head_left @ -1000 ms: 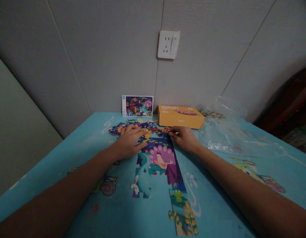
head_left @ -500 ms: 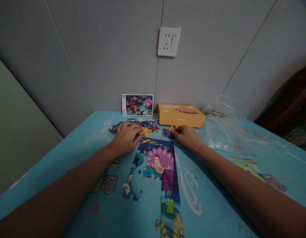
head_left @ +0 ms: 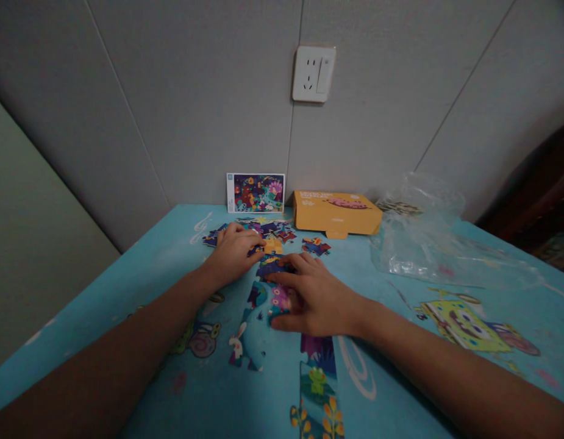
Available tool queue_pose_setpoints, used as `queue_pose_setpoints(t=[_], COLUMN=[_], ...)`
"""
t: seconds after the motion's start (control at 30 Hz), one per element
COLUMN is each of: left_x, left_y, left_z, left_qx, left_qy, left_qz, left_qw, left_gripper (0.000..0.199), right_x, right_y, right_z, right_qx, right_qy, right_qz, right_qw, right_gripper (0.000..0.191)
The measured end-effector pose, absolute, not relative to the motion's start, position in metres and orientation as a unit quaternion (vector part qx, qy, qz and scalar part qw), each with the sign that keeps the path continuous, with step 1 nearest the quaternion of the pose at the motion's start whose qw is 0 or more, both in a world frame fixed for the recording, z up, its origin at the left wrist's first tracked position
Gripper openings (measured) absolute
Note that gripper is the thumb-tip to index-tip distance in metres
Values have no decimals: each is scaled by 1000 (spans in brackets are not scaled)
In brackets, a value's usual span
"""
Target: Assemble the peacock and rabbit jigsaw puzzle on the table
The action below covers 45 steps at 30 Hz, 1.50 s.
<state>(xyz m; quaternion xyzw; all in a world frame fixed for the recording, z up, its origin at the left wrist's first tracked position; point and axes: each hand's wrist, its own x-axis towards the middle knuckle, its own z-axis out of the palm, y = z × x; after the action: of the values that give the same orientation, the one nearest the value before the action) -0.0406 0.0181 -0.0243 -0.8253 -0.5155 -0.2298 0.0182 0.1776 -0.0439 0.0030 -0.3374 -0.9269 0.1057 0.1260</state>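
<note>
A partly joined jigsaw puzzle (head_left: 250,332) lies on the blue table, showing a blue animal, a white rabbit and a green frog. My right hand (head_left: 322,299) is over its upper part, fingers apart and fingertips on or just above the pieces, hiding most of the pink peacock. Nothing shows in its grip. My left hand (head_left: 236,253) rests with fingers stretched out beside the puzzle's top left corner, partly over a heap of loose puzzle pieces (head_left: 211,238). A yellow piece (head_left: 273,246) lies by its fingertips. Apart from the heap, to the right, sits a small piece cluster (head_left: 316,246).
A picture card (head_left: 257,194) leans on the wall at the back. Right of it stands an orange box (head_left: 336,214), its flap hanging open. Crumpled clear plastic (head_left: 419,244) lies at the right. The tablecloth (head_left: 208,402) has printed cartoon figures.
My right hand has left the small cluster of pieces near the box and moved toward me and left, onto the joined puzzle, with its fingers spread. My left hand stays nearly still.
</note>
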Motion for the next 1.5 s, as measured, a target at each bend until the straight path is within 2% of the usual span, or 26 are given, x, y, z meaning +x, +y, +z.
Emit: queue_pose_setpoints(t=[0.3, 0.5, 0.73, 0.9, 1.03, 1.1, 1.2, 1.27, 1.37, 1.5], left_x=[-35, -37, -35, -32, -31, -31, -30, -26, -19, -13], left_y=[17, 24, 19, 14, 11, 10, 6, 2, -4, -8], left_z=[-24, -27, -22, -14, -11, -10, -7, -4, -1, -2], left_qx=[-834, -833, -832, -831, -831, -825, -820, -827, -834, -807], left_qy=[-503, -503, -497, -480, -459, -454, -429, -400, -381, -401], left_qz=[-227, -229, -247, -280, -315, -336, -378, -395, -390, -399], left_qw=[-7, -3, 4, 2, 7, 17, 19, -6, -86, -170], left_gripper=[32, 26, 32, 34, 43, 46, 49, 43, 20, 21], right_x=[184, 188, 197, 200, 204, 205, 204, 202, 200, 199], right_y=[-38, -36, -30, -27, -25, -22, -15, -12, -10, -11], right_z=[5, 9, 15, 16, 17, 15, 10, 8, 6, 2], right_qx=[-298, -262, -207, -187, -165, -162, -229, -290, -352, -404], right_qy=[-936, -944, -957, -960, -958, -952, -918, -882, -859, -832], right_qz=[137, 164, 181, 189, 212, 229, 191, 141, 137, 198], right_qw=[129, 119, 92, 93, 98, 125, 261, 344, 347, 325], right_gripper=[75, 62, 74, 74, 69, 57, 41, 35, 16, 29])
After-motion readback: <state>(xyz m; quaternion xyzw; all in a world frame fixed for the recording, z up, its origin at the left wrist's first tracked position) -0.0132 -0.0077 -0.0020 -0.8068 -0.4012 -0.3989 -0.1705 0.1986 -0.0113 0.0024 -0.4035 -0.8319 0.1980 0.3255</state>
